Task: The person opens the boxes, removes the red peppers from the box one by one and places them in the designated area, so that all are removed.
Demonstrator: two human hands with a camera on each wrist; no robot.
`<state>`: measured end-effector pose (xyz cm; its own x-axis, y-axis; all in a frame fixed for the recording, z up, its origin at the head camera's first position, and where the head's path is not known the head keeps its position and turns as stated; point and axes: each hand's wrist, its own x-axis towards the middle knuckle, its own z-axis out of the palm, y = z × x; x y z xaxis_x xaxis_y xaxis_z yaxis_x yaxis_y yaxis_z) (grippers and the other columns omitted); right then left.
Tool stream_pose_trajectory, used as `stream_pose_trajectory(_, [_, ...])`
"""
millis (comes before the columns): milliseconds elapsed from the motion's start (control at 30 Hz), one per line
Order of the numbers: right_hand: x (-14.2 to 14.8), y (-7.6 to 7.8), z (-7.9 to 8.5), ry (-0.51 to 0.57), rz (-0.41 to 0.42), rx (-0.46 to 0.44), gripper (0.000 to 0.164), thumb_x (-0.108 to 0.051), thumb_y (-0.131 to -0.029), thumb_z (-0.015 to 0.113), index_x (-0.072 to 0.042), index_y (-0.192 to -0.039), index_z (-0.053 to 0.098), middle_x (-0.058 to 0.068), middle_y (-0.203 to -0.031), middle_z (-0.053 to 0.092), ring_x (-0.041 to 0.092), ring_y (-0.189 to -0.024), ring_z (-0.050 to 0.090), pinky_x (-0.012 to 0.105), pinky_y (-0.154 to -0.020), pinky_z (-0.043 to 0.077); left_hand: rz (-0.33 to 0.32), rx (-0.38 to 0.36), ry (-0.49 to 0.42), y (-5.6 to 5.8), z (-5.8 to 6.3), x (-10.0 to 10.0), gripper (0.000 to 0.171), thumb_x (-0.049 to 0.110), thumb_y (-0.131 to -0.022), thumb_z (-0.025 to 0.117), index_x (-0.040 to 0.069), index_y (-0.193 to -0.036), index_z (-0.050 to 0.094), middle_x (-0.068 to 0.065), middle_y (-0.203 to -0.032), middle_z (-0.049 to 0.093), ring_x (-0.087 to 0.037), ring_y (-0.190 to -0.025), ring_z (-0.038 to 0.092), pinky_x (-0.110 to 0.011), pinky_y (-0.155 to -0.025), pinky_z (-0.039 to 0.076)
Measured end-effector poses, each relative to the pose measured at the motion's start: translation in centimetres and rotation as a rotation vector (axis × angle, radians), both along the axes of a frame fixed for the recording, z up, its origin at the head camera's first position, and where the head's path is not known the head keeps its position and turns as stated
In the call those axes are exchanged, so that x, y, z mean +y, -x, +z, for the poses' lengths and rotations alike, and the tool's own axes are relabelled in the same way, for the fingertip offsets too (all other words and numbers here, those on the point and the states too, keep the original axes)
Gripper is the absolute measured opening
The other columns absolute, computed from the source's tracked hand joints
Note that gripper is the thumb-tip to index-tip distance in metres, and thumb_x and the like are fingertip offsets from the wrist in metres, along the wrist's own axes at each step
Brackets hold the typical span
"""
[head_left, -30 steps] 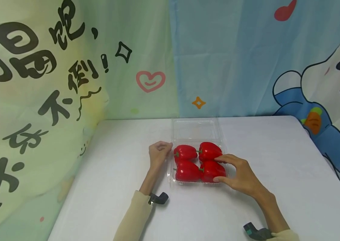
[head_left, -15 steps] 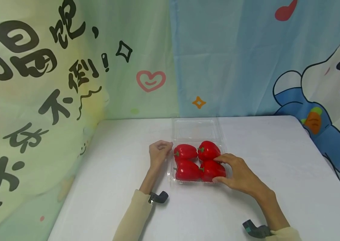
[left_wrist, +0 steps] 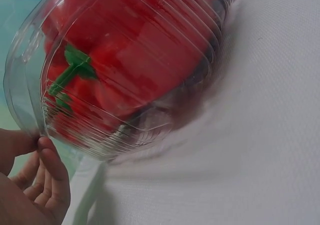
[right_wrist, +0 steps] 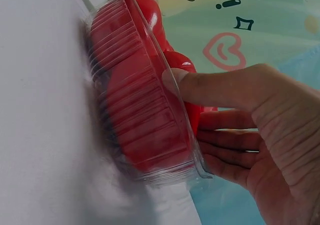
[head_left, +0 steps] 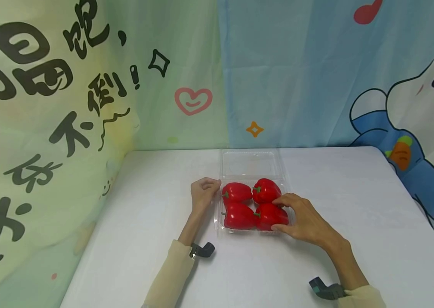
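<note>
A clear plastic clamshell box (head_left: 217, 220) sits on the table with several red bell peppers in its base. My left hand (head_left: 204, 194) pinches the box's rim at the left side; in the left wrist view, thumb and forefinger meet on the clear edge (left_wrist: 17, 80). My right hand (head_left: 303, 216) grips the front right bell pepper (head_left: 272, 217), thumb at its near side and fingers at its far side. Behind it lies the back right pepper (head_left: 266, 191). Two more, the back left pepper (head_left: 237, 192) and front left pepper (head_left: 239, 216), fill the other side.
The box's lid (head_left: 251, 164) lies folded back toward the far table edge. A white cloth covers the table (head_left: 355, 205). Printed curtains (head_left: 286, 77) hang behind and to the left. Each wrist wears a dark camera mount (head_left: 203, 250).
The back right pepper has turned a little, its stem now a bit higher and further right. Both hands keep nearly the same places. The head view has tilted slightly downward.
</note>
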<state>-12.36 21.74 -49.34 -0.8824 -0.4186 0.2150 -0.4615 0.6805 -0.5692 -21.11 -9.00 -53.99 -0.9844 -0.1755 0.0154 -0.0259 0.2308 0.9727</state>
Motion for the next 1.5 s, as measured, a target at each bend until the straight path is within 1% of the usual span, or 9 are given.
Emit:
stream_pose_trajectory(167, [-0.03, 0.13, -0.19, 0.012, -0.002, 0.022, 0.068, -0.024, -0.071, 0.102, -0.008, -0.130, 0.072, 0.008, -0.124, 0.076, 0.021, -0.106, 0.072, 0.052, -0.092, 0.065, -0.007, 0.002, -0.014, 0.06, 0.10, 0.00, 0.019, 0.017, -0.101, 0.076, -0.001, -0.095, 0.078, -0.022, -0.087, 0.080, -0.008, -0.068, 0.064, -0.020, -0.062, 0.052])
stream_pose_trajectory(467, [-0.01, 0.07, -0.44, 0.046, -0.024, 0.025, 0.071, -0.024, -0.067, 0.102, -0.009, -0.129, 0.071, 0.007, -0.125, 0.075, 0.019, -0.106, 0.071, 0.051, -0.091, 0.066, 0.005, -0.005, 0.015, -0.14, 0.11, -0.02, 0.021, 0.020, -0.101, 0.076, 0.001, -0.094, 0.079, -0.019, -0.087, 0.080, -0.012, -0.072, 0.068, -0.022, -0.066, 0.054])
stream_pose_trajectory(733, [0.10, 0.04, -0.61, 0.056, -0.016, 0.062, 0.070, -0.024, -0.068, 0.102, -0.010, -0.129, 0.071, 0.005, -0.125, 0.075, 0.017, -0.106, 0.071, 0.045, -0.091, 0.067, 0.003, 0.000, 0.004, -0.18, 0.07, -0.09, 0.021, 0.021, -0.101, 0.076, 0.001, -0.094, 0.079, -0.018, -0.087, 0.080, -0.011, -0.072, 0.067, -0.021, -0.065, 0.054])
stream_pose_trajectory(867, [0.19, 0.08, -0.68, 0.074, -0.011, 0.064, 0.070, -0.023, -0.067, 0.102, -0.011, -0.128, 0.071, 0.003, -0.125, 0.075, 0.016, -0.107, 0.071, 0.042, -0.092, 0.067, 0.000, -0.003, 0.003, -0.15, -0.02, -0.10, 0.021, 0.021, -0.100, 0.077, 0.001, -0.094, 0.079, -0.018, -0.087, 0.080, -0.011, -0.072, 0.067, -0.022, -0.066, 0.054])
stream_pose_trajectory(1167, [0.31, 0.21, -0.51, 0.092, -0.008, 0.073, 0.072, -0.024, -0.067, 0.103, -0.012, -0.130, 0.070, 0.002, -0.127, 0.074, 0.017, -0.110, 0.071, 0.040, -0.093, 0.066, -0.007, 0.001, -0.002, 0.06, 0.10, -0.09, 0.019, 0.019, -0.100, 0.077, 0.001, -0.094, 0.079, -0.018, -0.086, 0.080, -0.009, -0.070, 0.065, -0.021, -0.064, 0.053])
stream_pose_trajectory(1333, [0.29, 0.24, -0.34, 0.104, -0.004, 0.080, 0.073, -0.022, -0.066, 0.102, -0.011, -0.130, 0.070, 0.004, -0.130, 0.073, 0.020, -0.114, 0.071, 0.042, -0.094, 0.066, -0.009, 0.003, -0.002, 0.22, 0.00, -0.13, 0.020, 0.020, -0.100, 0.077, 0.001, -0.094, 0.079, -0.017, -0.084, 0.080, -0.009, -0.069, 0.065, -0.020, -0.063, 0.052])
stream_pose_trajectory(1500, [0.27, 0.19, -0.33, 0.116, -0.003, 0.068, 0.074, -0.022, -0.066, 0.102, -0.011, -0.131, 0.069, 0.005, -0.132, 0.073, 0.023, -0.118, 0.070, 0.049, -0.094, 0.066, -0.008, 0.001, -0.001, 0.12, -0.11, -0.16, 0.020, 0.021, -0.100, 0.077, 0.001, -0.094, 0.079, -0.017, -0.085, 0.080, -0.011, -0.071, 0.067, -0.021, -0.065, 0.054])
